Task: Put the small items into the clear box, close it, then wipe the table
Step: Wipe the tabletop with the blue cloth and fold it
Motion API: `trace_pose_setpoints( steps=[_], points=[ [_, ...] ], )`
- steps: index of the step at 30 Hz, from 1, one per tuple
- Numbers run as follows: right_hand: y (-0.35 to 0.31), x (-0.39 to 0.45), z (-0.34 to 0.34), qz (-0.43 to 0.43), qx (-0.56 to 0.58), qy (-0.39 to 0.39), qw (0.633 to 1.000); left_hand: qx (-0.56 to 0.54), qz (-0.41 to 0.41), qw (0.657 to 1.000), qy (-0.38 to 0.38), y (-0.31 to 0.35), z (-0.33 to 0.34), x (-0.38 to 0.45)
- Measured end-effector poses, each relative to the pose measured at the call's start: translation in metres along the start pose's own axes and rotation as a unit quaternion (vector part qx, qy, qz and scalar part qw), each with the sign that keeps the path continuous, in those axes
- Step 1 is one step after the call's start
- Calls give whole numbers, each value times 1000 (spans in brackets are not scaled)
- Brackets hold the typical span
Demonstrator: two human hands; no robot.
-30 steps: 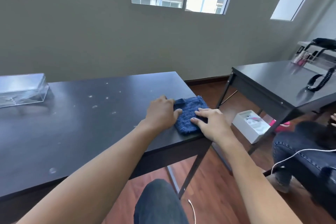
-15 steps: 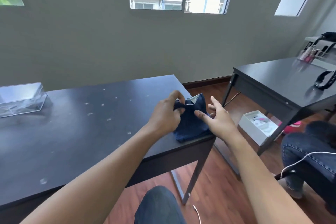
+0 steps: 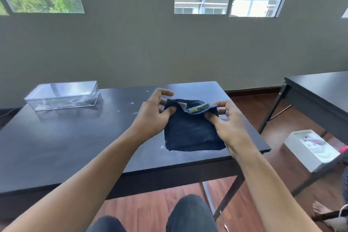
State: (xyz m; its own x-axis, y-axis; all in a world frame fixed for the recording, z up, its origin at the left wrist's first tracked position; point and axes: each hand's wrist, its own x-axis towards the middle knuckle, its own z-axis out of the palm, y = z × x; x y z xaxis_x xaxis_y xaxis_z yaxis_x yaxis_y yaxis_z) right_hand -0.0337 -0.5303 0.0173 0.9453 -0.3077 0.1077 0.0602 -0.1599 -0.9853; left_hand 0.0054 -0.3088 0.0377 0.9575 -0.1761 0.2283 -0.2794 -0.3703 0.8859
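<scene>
Both hands had lifted the far edge of the blue cloth (image 3: pixel 192 133) off the counter (image 3: pixel 75 137) since a second earlier, when they lay flat on it; its near part stayed down by the counter's right front corner.

Far out to the left of the left hand (image 3: pixel 156 117), well apart from it, the clear box (image 3: pixel 62 95) stood near the counter's back left edge with its lid on. What it held could not be made out through the glare. Between the box and the left hand, a few pale specks (image 3: pixel 131 103) dotted the dark top.

The left hand pinched the cloth's raised left corner between thumb and curled fingers, the forefinger sticking out above. Just right of it the fold gaped and a small label (image 3: pixel 199 108) showed. The right hand (image 3: pixel 231 124) pinched the raised right corner, thumb on the near face and fingers behind.

To the right of the right hand and below it, a white box (image 3: pixel 310 149) sat on the wooden floor under a second dark counter (image 3: pixel 320 90).

As a judgement, packing and closing looked done and wiping was about to begin. The risks: the cloth lay close to the counter's right edge, so a loose pinch while refolding could let it slide to the floor; and a wide sweep toward the left could knock the light box.
</scene>
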Motion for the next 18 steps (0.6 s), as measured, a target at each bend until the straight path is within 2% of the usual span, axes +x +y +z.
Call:
trace_pose_setpoints(
  steps=[3, 7, 9, 12, 15, 18],
  points=[
    [-5, -3, 39, -34, -138, 7, 990, 75, -16, 995, 62, -23, -31, -9],
    [-5, -13, 91, -103, -244, -22, 964, 115, -35, 986, 116, -52, -67, -22],
    [1, -22, 112, -122, -340, -46, 931, 139, -47, 982, 120, -67, -81, -27],
    [11, -33, 129, -238, -458, -56, 855, 144, -39, 983, 105, -87, -100, -36],
    [20, -29, 133, -327, -452, -160, 814, 227, 22, 969, 100, -102, -127, -50],
    [22, -26, 137, -317, -393, -294, 812, 335, 43, 933, 125, -120, -167, -66]
  ],
)
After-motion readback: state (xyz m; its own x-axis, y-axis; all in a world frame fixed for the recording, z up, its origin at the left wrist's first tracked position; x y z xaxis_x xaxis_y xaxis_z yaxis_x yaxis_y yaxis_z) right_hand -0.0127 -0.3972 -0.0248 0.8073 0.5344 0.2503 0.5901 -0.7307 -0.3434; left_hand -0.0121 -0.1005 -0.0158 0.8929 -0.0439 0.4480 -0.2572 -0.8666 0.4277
